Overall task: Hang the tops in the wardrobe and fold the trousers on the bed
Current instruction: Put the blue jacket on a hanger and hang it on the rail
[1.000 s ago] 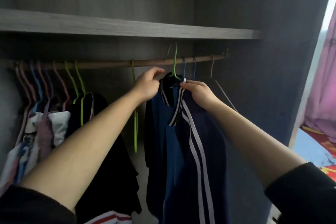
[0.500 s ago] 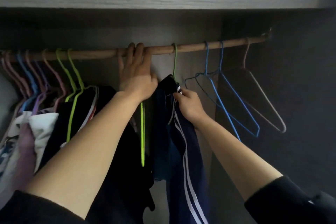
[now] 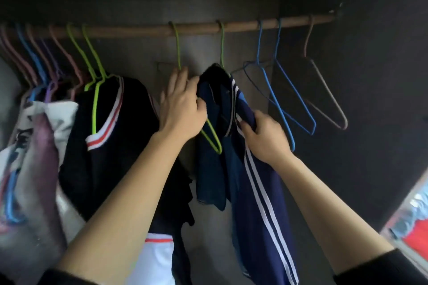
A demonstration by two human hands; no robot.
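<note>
A navy top with white stripes (image 3: pixel 257 192) hangs from a green hanger whose hook (image 3: pixel 222 41) sits over the wooden rail (image 3: pixel 139 30) in the wardrobe. My right hand (image 3: pixel 266 139) grips the striped fabric just below the top's shoulder. My left hand (image 3: pixel 183 109) lies against the top's left shoulder with fingers stretched upward, over an empty green hanger (image 3: pixel 212 139) that hangs just left of the top. I cannot tell whether it holds that hanger.
A black top with red and white trim (image 3: pixel 111 127) and several more garments (image 3: pixel 34 146) fill the rail's left side. Two blue hangers (image 3: pixel 280 104) and a pale pink one (image 3: pixel 328 97) hang bare on the right. Bedding (image 3: pixel 414 229) shows at the lower right.
My left hand has come down off the rail to the navy top's shoulder. My right hand slid a little lower along the stripes. The view moved closer and tilted downward.
</note>
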